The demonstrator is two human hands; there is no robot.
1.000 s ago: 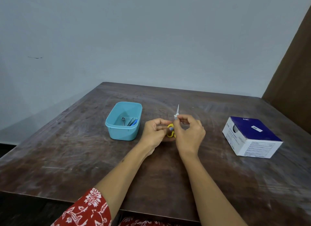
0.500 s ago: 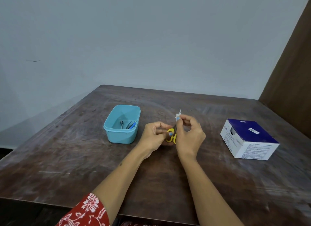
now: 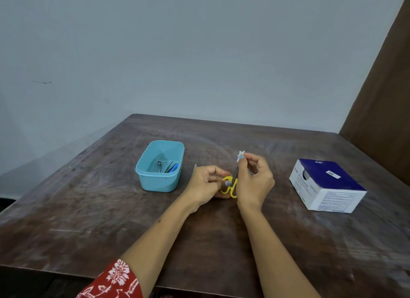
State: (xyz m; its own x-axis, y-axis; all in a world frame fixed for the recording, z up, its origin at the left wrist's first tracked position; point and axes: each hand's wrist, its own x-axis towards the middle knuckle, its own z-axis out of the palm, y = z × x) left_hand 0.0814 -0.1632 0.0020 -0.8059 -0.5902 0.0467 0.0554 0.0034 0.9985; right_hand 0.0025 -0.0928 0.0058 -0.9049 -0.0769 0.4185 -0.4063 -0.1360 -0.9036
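Left hand: your left hand (image 3: 205, 183) grips the yellow loops of the small scissors (image 3: 230, 185), fingers curled round them, just above the bench (image 3: 88, 209) in front of you.
Right hand: your right hand (image 3: 255, 182) pinches a small white wad (image 3: 240, 156) between thumb and forefinger at the tip of the blades (image 3: 235, 173); its other fingers are loosely curled.
Blades: they point up and away, mostly hidden behind your right hand, and I cannot tell whether they are closed.
Risk, cut: if the blades part or your pinch slides past the point, the tip may nick a fingertip.
Risk, drop: the wad is tiny and held by its edge, so a loose pinch may let it fall to the bench.
Risk, slip: a hard pull may twist the scissors out of your left hand.
Surroundings: the teal tub (image 3: 159, 183) with metal tools (image 3: 167, 167) sits well to the left and the blue-and-white box (image 3: 328, 184) well to the right; neither looks likely to get in the way.
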